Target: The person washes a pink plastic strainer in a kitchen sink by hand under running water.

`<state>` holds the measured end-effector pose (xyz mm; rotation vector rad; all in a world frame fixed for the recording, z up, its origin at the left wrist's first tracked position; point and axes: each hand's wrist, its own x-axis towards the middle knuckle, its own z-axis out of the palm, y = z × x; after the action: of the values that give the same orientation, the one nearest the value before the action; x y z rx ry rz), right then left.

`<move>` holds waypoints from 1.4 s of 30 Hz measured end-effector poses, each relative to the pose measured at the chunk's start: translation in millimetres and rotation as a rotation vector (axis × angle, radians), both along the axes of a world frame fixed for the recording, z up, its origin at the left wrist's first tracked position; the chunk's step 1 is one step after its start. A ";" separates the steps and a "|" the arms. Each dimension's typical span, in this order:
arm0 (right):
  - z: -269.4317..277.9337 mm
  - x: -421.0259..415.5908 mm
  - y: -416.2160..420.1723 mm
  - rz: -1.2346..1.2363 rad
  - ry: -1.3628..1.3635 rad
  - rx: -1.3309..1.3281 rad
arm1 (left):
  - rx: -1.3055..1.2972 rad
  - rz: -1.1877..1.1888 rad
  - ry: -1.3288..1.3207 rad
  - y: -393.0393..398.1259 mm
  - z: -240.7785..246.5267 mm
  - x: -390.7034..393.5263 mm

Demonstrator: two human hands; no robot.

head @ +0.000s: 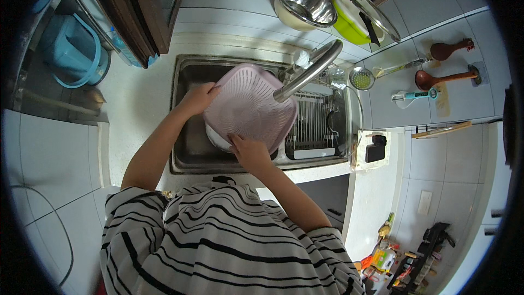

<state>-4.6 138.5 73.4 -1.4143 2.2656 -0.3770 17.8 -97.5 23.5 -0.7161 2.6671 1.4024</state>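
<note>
A pink slotted plastic colander point(249, 104) is held over the left basin of a stainless steel sink point(188, 131), under the end of the metal faucet point(309, 71). My left hand point(200, 99) grips its left rim, fingers over the edge. At the near side, my right hand point(250, 153) has its fingers on the colander's edge. Beneath the colander a pale, rounded vessel point(217, 139) shows only in part. Whether water runs from the faucet cannot be told.
A wire dish rack point(313, 123) stands right of the basin, with a clear glass lid point(354, 119) beside it. Behind are a metal bowl point(305, 6) and a green basin point(352, 20). An open window frame point(151, 12) juts in at the back left.
</note>
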 end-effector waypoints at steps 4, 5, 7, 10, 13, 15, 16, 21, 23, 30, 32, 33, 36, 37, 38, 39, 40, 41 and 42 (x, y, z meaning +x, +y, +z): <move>-1.8 -4.2 0.4 -0.045 0.165 0.109 | 0.236 0.096 0.141 7.1 2.7 -7.4; 1.1 -7.2 2.6 -0.077 0.139 0.133 | 0.309 0.136 0.168 11.8 1.9 -9.3; 13.1 -19.6 9.5 -0.146 0.091 0.183 | 0.353 0.161 0.138 23.6 15.9 -14.1; -6.3 -40.7 29.6 -0.307 -0.194 -0.200 | 0.215 0.137 0.438 59.3 10.2 -17.1; -7.1 -54.4 28.2 -0.438 -0.691 -0.611 | -0.176 0.037 0.616 102.9 18.0 -17.3; -18.1 -61.3 30.4 -0.566 -0.729 -0.701 | -0.369 -0.048 0.550 118.0 22.4 -25.0; -25.8 -64.5 31.5 -0.642 -0.734 -0.721 | -0.410 -0.086 0.478 120.0 20.5 -32.1; -15.9 -62.6 19.0 -0.741 -0.652 -0.733 | -0.132 -0.124 -0.041 91.3 38.1 -100.2; -10.4 -68.6 6.2 -0.778 -0.706 -0.772 | -0.297 -0.075 0.081 94.6 37.9 -104.9; -26.0 -98.3 -12.4 -1.015 -1.262 -1.063 | -0.634 -0.176 0.542 135.4 32.4 -57.1; -31.5 -106.8 -7.5 -0.991 -1.447 -1.163 | -0.638 -0.229 0.585 137.4 28.2 -32.7; -28.4 -107.3 -5.6 -0.944 -1.523 -1.171 | -0.653 -0.220 0.614 135.6 18.9 -20.8; -31.4 -99.5 -2.9 -1.119 -1.656 -1.152 | -0.645 0.033 0.671 122.9 6.7 -2.7; -31.7 -93.7 -2.2 -1.175 -1.684 -1.136 | -0.632 0.159 0.679 119.6 3.8 1.9; -33.3 -90.2 -2.2 -1.270 -1.635 -1.095 | -0.552 0.290 0.665 116.0 -2.7 2.5; -34.2 -87.8 -0.3 -1.277 -1.652 -1.095 | -0.474 0.422 0.652 109.1 -7.3 -0.9; -35.9 -84.2 3.3 -1.286 -1.668 -1.094 | -0.395 0.552 0.636 102.4 -12.1 -3.3; -38.1 -81.2 6.6 -1.294 -1.684 -1.094 | -0.206 0.631 0.625 96.6 -17.6 -3.8; -39.7 -80.0 9.2 -1.262 -1.681 -1.083 | -0.016 0.705 0.610 90.8 -18.0 -4.8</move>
<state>-84.7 147.7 33.7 0.5400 0.9389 -2.1989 13.1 -6.7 5.5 -1.5670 2.9971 2.0240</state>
